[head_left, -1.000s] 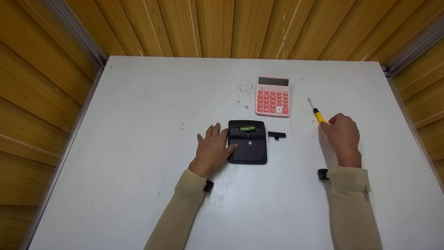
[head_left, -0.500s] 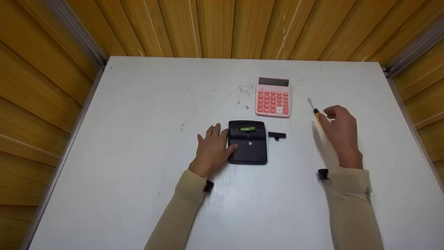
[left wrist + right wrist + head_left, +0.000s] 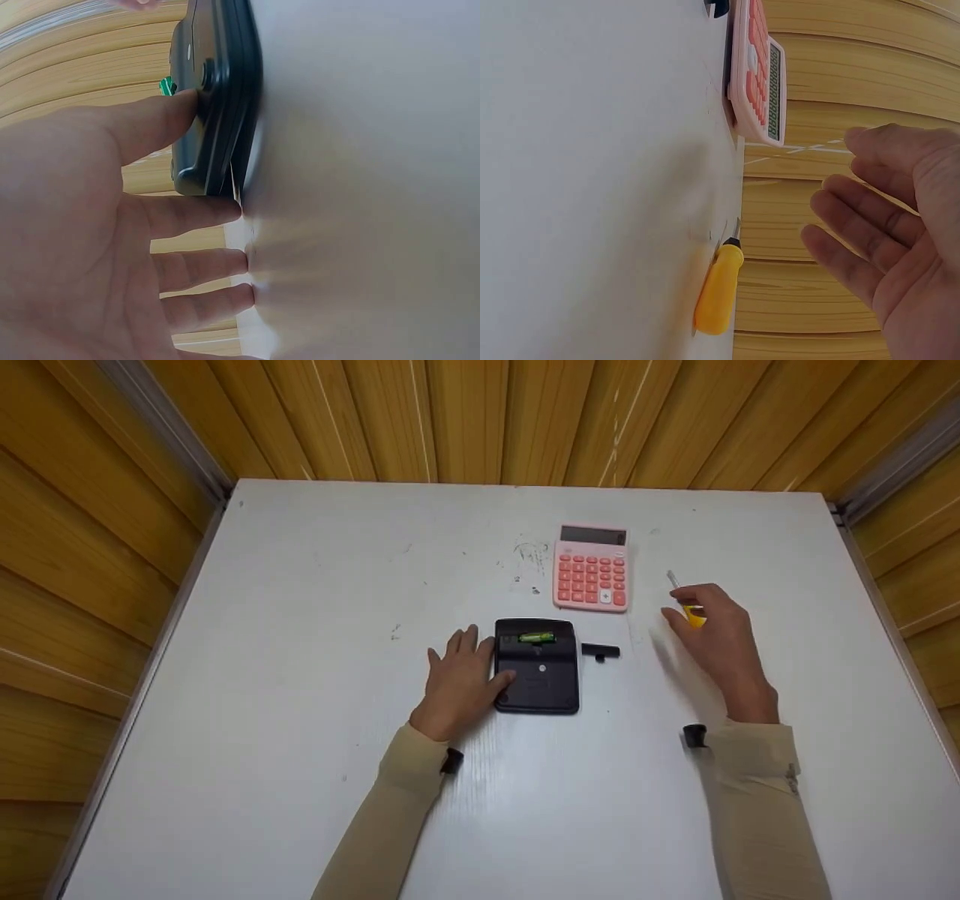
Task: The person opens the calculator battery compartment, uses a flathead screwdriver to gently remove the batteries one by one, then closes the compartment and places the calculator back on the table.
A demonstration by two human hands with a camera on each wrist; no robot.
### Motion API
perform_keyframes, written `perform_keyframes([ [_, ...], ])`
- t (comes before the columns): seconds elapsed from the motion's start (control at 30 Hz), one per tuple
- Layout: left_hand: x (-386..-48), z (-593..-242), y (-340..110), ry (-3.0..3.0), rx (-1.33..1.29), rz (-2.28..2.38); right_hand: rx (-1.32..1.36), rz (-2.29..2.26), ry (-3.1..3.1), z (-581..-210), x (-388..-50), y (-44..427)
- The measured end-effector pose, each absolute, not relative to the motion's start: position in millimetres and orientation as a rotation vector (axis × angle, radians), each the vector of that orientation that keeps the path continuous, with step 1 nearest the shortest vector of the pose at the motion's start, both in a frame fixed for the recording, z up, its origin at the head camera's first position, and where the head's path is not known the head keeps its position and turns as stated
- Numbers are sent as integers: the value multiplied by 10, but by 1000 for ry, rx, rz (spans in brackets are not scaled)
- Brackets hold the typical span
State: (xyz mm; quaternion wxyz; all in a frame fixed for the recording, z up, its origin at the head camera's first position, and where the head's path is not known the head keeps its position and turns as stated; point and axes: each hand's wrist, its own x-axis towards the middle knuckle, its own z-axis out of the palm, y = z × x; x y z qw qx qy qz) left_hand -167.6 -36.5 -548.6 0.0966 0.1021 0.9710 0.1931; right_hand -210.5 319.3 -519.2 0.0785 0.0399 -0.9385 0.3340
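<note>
A black calculator (image 3: 537, 691) lies face down on the white table, its battery slot uncovered and a green battery (image 3: 537, 637) in it. My left hand (image 3: 456, 688) keeps it steady: the thumb rests on its back, the index finger touches its side, and the other fingers spread straight on the table. My right hand (image 3: 718, 645) hovers with relaxed fingers, holding nothing. Below it a screwdriver with a yellow handle (image 3: 718, 291) lies on the table, partly hidden by the fingers in the head view. The small black battery cover (image 3: 601, 650) lies just right of the black calculator.
A pink calculator (image 3: 591, 574) lies face up behind the black one, digits showing on its display (image 3: 774, 91). Wood-patterned walls (image 3: 465, 420) stand around the back and sides of the white table (image 3: 300, 585).
My right hand has let go of the screwdriver, lifted off it and shifted a little left and forward, its fingers now apart. The left hand and black calculator have stayed put.
</note>
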Motion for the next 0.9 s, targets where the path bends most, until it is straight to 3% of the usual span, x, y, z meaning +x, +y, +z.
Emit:
perform_keyframes([
  [0.9,-1677,-5473,-360,2878,307,539,463,989,-2688,-5177,-2057,2777],
])
